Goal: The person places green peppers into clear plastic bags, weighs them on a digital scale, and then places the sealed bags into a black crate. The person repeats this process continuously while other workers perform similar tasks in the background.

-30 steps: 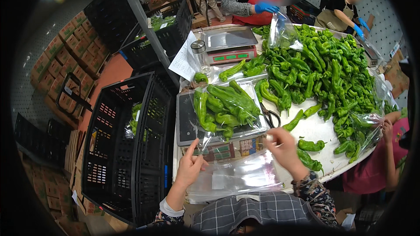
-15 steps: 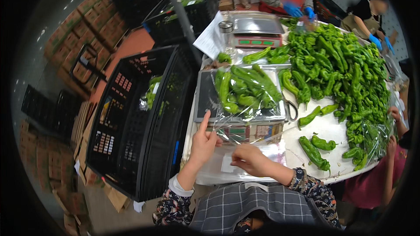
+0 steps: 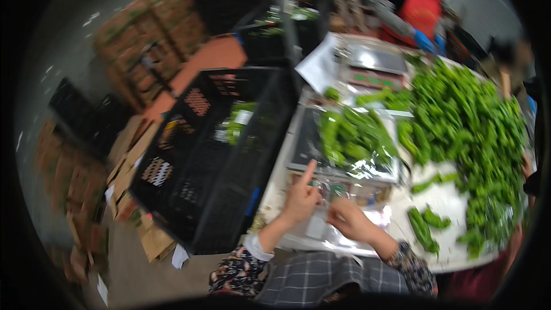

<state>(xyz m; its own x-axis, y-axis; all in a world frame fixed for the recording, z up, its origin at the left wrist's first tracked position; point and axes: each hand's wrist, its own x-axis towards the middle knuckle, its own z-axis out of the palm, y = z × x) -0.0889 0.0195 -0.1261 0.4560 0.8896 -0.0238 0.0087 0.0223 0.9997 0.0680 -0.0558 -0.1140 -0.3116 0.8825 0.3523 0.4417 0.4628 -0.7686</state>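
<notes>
A clear bag of green peppers (image 3: 353,135) lies on a scale (image 3: 307,138) in front of me. My left hand (image 3: 301,198) is just below the bag's left side, index finger stretched up to the scale's near edge, other fingers curled. My right hand (image 3: 347,218) is lower and to the right, fingers curled over clear plastic at the table's near side; blur hides what they hold. A large pile of loose peppers (image 3: 447,115) covers the right of the white table (image 3: 419,252).
Black crates (image 3: 172,189) stand at my left, one holding bagged peppers. Cardboard boxes (image 3: 132,34) are stacked behind. A second scale (image 3: 376,63) and paper (image 3: 315,63) are at the back. A co-worker in a red apron (image 3: 410,6), blue-gloved, stands beyond; others are at the right.
The view has swung and blurred, shifting the scene rightward. My right hand has dropped from beside the scale and curled inward. My left index finger stays raised at the bag's near side.
</notes>
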